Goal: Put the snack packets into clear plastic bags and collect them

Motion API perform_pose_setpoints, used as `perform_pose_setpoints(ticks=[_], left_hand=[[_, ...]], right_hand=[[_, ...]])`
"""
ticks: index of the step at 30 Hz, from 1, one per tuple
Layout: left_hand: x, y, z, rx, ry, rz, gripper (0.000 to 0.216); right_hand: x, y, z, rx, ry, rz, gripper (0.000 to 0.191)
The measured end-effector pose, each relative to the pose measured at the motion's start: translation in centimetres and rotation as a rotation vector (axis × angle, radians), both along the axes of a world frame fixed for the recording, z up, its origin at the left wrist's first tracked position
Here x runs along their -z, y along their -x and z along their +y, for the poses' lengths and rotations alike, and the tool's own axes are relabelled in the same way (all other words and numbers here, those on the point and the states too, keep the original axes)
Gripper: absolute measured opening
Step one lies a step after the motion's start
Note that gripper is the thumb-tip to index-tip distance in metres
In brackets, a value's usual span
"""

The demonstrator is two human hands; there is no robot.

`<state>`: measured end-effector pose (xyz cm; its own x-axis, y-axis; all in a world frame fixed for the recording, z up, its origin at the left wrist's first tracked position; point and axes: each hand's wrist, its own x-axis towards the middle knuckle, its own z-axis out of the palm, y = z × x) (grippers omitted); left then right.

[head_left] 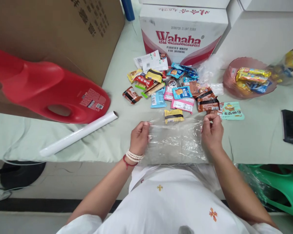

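A clear plastic bag (pixel 177 143) lies flat on the pale green surface (pixel 112 97) right in front of the person, its long axis running left to right between the 2 hands. The left hand (pixel 139 136) pinches the bag's upper left corner, fingers (pixel 145 125) pressed together on the film. The right hand (pixel 212 131) does the same at the upper right corner, its fingers (pixel 208 117) closed tight on the edge. Both hands are equally close to the bag, since each already has hold of it. The film is thin, glossy and wrinkled, and the cloth shows through it.

Just beyond the bag's far edge lies a yellow packet (pixel 174 116) with a black band. Farther beyond that is a loose heap of snack packets (pixel 173 87) (foil and plastic, mostly flat and rectangular). Behind the heap, still farther from the bag, stands a white and red carton (pixel 183 32). To the bag's right and beyond it sits a translucent pink bowl (pixel 230 87) holding more packets, and a dark phone (pixel 291 127) lies well to the right. To the bag's left lie a white roll (pixel 79 133) and, past it, a smooth red plastic jug (pixel 46 87) on its side.
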<state>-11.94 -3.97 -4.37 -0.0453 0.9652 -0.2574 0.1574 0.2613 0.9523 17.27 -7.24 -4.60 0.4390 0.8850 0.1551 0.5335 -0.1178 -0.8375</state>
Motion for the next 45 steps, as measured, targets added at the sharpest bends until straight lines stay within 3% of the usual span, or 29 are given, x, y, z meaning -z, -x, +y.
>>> perform_pose_setpoints(ticks=[3, 6, 7, 9, 12, 14, 16, 18, 20, 22, 25, 30, 33, 37, 39, 43, 45], left_hand=[[0.4, 0.5, 0.7, -0.146, -0.167, 0.289, 0.042], [0.0, 0.6, 0.0, -0.164, -0.516, 0.666, 0.040], [-0.2, 0.6, -0.5, -0.073, -0.626, 0.754, 0.035], [-0.5, 0.8, -1.4, 0.236, -0.748, 0.857, 0.029], [0.0, 1.4, -2.4, 0.638, -0.723, 0.954, 0.042], [0.8, 2.1, -2.6, 0.738, -0.671, 1.014, 0.053], [1.5, 2.9, -2.5, 0.767, -0.646, 1.043, 0.059], [2.0, 3.5, -2.4, 0.770, -0.646, 1.051, 0.060], [2.1, 3.8, -2.4, 0.775, -0.658, 1.053, 0.060], [2.1, 3.9, -2.4, 0.779, -0.662, 1.057, 0.061], [1.9, 3.8, -2.4, 0.782, -0.658, 1.057, 0.062], [1.7, 3.5, -2.1, 0.753, -0.623, 1.043, 0.058], [1.8, 3.1, -2.2, 0.696, -0.608, 1.052, 0.056], [1.9, 2.8, -2.3, 0.681, -0.617, 1.031, 0.053], [1.9, 2.7, -2.3, 0.674, -0.605, 1.018, 0.053], [1.4, 2.4, -2.1, 0.636, -0.548, 1.007, 0.055], [1.1, 1.9, -2.0, 0.642, -0.515, 1.011, 0.055]], right_hand=[[0.3, -1.1, 2.1, -0.016, -0.056, -0.174, 0.025], [-1.1, -1.7, 3.0, -0.103, -0.076, -0.338, 0.028], [-1.9, -1.6, 2.9, -0.108, -0.094, -0.377, 0.029], [-3.5, -1.0, 1.7, -0.123, -0.141, -0.441, 0.033], [-4.3, 0.6, -1.6, -0.410, -0.136, -0.534, 0.047], [-3.2, 1.1, -4.1, -0.677, -0.028, -0.597, 0.055], [-1.7, 0.4, -6.5, -0.799, 0.102, -0.635, 0.055], [-1.0, -1.3, -8.3, -0.784, 0.175, -0.607, 0.051], [-1.4, -3.7, -8.7, -0.700, 0.161, -0.526, 0.045], [-2.8, -5.8, -7.4, -0.524, 0.085, -0.489, 0.037], [-4.6, -7.3, -2.4, -0.283, -0.002, -0.643, 0.033], [-3.8, -7.0, 6.5, -0.439, 0.188, -0.912, 0.059], [-2.8, -8.1, 8.3, -0.400, 0.260, -0.899, 0.057], [-3.6, -11.0, 9.1, -0.226, 0.177, -0.787, 0.065], [-4.2, -11.6, 10.2, -0.324, 0.129, -0.795, 0.066], [-4.1, -10.4, 13.7, -0.719, 0.212, -0.887, 0.069], [-3.6, -9.7, 15.1, -0.760, 0.266, -0.920, 0.068]])
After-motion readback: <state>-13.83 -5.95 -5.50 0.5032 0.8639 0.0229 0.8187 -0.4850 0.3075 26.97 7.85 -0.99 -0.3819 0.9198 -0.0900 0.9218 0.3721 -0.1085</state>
